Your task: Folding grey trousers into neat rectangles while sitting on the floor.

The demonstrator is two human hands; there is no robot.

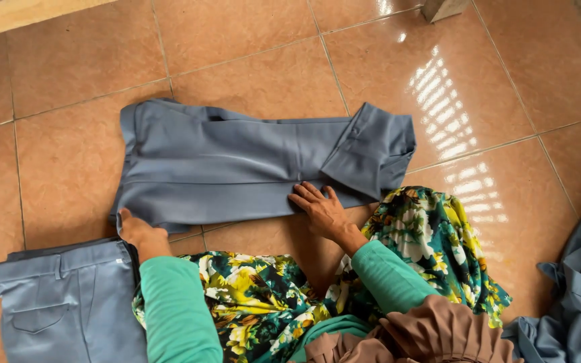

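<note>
— What do I have under my hands?

— Folded trousers (237,165) of smooth, matt grey-blue woven cloth. My right hand (321,208) presses their near edge, my left hand (136,228) their near-left corner.

— And beneath them?

— A floor (270,60) of glossy terracotta ceramic tiles, glazed enough to mirror window light.

— Anything else?

— A second pair of trousers (62,296), same matt cloth; my sleeves (176,309) look like soft green knit.
</note>
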